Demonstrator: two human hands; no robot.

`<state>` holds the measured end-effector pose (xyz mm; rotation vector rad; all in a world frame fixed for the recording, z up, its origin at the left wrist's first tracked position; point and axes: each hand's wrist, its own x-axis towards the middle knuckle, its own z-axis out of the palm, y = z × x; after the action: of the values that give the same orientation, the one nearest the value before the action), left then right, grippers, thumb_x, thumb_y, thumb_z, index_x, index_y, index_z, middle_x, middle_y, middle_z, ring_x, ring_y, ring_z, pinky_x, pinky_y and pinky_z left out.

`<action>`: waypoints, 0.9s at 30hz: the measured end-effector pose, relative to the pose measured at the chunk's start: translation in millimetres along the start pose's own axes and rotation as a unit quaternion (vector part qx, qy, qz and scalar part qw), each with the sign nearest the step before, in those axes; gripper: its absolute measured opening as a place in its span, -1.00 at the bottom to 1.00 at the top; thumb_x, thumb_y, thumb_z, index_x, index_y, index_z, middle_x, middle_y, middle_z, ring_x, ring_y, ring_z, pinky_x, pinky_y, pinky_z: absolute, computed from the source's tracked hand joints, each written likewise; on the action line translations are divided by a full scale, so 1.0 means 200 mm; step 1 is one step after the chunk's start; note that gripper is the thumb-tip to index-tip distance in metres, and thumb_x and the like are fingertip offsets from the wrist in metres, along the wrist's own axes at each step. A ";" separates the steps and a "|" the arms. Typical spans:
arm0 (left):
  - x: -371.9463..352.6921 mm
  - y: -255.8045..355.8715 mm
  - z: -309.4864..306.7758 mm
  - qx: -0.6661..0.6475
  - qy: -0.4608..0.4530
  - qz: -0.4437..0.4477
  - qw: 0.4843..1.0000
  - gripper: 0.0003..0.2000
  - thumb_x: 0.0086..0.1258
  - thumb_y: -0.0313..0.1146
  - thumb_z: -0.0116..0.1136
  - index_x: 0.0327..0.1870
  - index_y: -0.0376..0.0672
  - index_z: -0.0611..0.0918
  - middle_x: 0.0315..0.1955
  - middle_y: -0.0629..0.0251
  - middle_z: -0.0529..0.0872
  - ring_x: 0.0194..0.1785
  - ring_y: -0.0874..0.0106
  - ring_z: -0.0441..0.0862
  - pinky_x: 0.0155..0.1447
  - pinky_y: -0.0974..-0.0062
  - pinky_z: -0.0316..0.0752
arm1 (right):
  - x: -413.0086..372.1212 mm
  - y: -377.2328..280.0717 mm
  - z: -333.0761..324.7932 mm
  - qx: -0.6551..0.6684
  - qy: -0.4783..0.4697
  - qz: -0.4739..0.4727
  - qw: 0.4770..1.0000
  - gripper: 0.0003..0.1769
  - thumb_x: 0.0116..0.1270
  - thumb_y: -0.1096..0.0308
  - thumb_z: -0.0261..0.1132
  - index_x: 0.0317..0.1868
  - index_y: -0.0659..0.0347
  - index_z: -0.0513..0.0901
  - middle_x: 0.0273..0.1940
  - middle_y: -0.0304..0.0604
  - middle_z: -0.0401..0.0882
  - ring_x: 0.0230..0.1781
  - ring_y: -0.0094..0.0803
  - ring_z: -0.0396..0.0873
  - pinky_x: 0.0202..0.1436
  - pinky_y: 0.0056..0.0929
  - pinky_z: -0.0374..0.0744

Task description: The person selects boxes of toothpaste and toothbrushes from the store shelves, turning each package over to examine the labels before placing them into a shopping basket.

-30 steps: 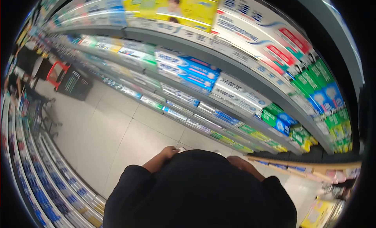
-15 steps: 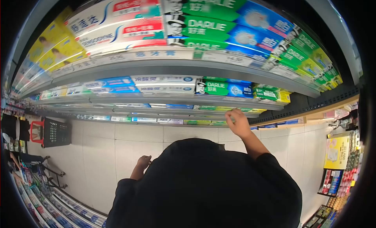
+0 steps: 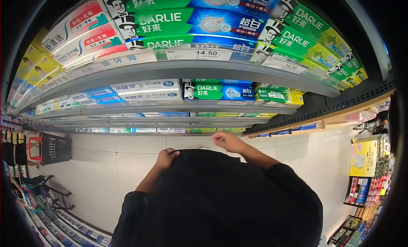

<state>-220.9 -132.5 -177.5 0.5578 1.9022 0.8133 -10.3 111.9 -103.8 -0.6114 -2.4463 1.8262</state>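
My left hand [image 3: 168, 157] is beside the front of my black shirt, its fingers curled; whether it holds anything is hidden. My right hand [image 3: 225, 141] is in front of my body, below the shelves, smeared by motion, and its fingers cannot be made out. On the top shelf lie red and white Sensodyne boxes [image 3: 80, 51], green and blue Darlie boxes [image 3: 165, 22] and green and yellow Darlie boxes [image 3: 297, 43]. Another Darlie box [image 3: 208, 91] lies one shelf lower, next to white boxes [image 3: 146, 94]. Neither hand touches a box.
A black basket with a red handle [image 3: 55, 148] stands on the tiled floor [image 3: 97, 175] at the left. Beyond it are parts of other people. A yellow box [image 3: 363, 158] and shelves of goods line the right side. A price label [image 3: 211, 53] edges the top shelf.
My right hand has moved left and down, away from the shelf edge. My left hand has come up and right, closer to my body. The shelf goods have shifted left in view.
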 end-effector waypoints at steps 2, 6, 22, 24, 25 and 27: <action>0.01 0.02 0.05 0.112 0.051 0.061 0.991 -0.68 0.26 -0.08 0.14 -0.32 -0.21 0.64 -0.50 0.11 0.65 -0.38 0.26 0.62 -0.23 0.37 0.46 | 0.00 0.00 0.06 0.038 -0.108 0.024 0.993 -0.66 0.29 0.12 0.21 -0.10 0.21 0.56 -0.21 -0.12 0.58 -0.20 -0.33 0.53 -0.05 -0.42 0.46; 0.07 0.00 0.09 0.153 -0.014 0.069 0.986 -0.67 0.24 -0.07 0.16 -0.28 -0.20 0.64 -0.38 0.10 0.68 -0.25 0.20 0.64 -0.16 0.33 0.48 | -0.03 -0.09 0.01 -0.060 -0.224 0.148 0.962 -0.61 0.34 0.03 0.13 -0.13 0.22 0.55 -0.20 -0.08 0.56 -0.19 -0.27 0.51 -0.05 -0.38 0.44; -0.47 0.73 -0.22 0.088 -0.347 0.256 0.898 -0.74 0.17 -0.41 0.25 -0.09 -0.15 0.62 -0.51 0.38 0.56 -0.42 0.58 0.46 -0.28 0.59 0.37 | -0.09 -0.16 0.19 -0.410 -0.038 -0.117 0.904 -0.86 0.18 0.33 0.16 -0.38 0.24 0.48 -0.31 -0.04 0.53 -0.19 -0.10 0.50 -0.08 -0.20 0.47; -0.45 0.75 -0.20 0.146 -0.352 0.284 0.880 -0.74 0.14 -0.40 0.27 -0.11 -0.14 0.63 -0.54 0.36 0.55 -0.44 0.57 0.45 -0.30 0.57 0.37 | -0.11 -0.14 0.25 -0.426 -0.051 -0.116 0.896 -0.87 0.14 0.34 0.16 -0.38 0.23 0.51 -0.31 -0.05 0.55 -0.20 -0.12 0.52 -0.04 -0.22 0.47; -0.45 0.74 -0.19 0.160 -0.354 0.296 0.872 -0.74 0.14 -0.39 0.27 -0.12 -0.15 0.64 -0.55 0.35 0.54 -0.44 0.55 0.46 -0.31 0.56 0.38 | -0.12 -0.12 0.28 -0.422 -0.048 -0.116 0.898 -0.87 0.11 0.34 0.16 -0.38 0.21 0.51 -0.34 -0.06 0.55 -0.22 -0.13 0.52 -0.06 -0.22 0.48; -0.45 0.71 -0.18 0.179 -0.362 0.313 0.859 -0.76 0.12 -0.38 0.28 -0.16 -0.15 0.65 -0.56 0.33 0.54 -0.46 0.52 0.46 -0.31 0.55 0.39 | -0.14 -0.07 0.35 -0.401 -0.070 -0.104 0.907 -0.88 0.13 0.34 0.16 -0.38 0.20 0.51 -0.37 -0.06 0.54 -0.23 -0.11 0.52 -0.09 -0.19 0.49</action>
<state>-208.0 -108.6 -7.0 1.5329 1.1468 0.5062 -6.1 34.9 -106.9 -0.2007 -3.1679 0.7490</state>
